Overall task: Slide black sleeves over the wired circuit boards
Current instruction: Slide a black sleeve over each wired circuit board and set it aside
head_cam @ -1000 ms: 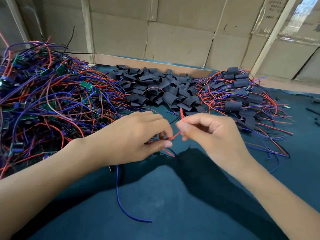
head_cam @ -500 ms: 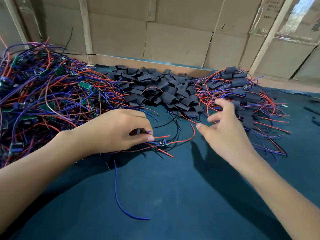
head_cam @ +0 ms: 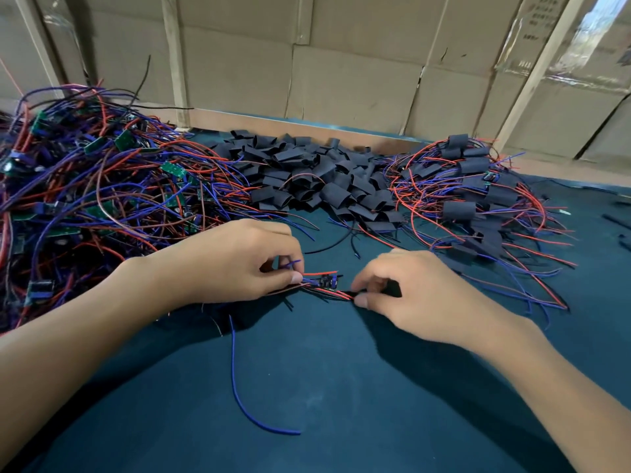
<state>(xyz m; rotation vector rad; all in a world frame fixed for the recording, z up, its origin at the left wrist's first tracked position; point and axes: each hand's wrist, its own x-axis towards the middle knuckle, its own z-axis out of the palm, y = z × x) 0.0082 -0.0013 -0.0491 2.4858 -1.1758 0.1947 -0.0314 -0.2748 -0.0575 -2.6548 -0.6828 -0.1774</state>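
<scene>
Threading a sleeve onto one board's wires.
Left hand (head_cam: 235,264) pinches the wires beside the board (head_cam: 327,280) to steady it; right hand (head_cam: 406,291) pinches the sleeve (head_cam: 392,289) at the wire ends.

A single head-worn view is given, aimed forward and down over the tabletop (head_cam: 307,387) from its near edge. The hands are seen close; the far edge is backed by cardboard (head_cam: 341,80).
</scene>
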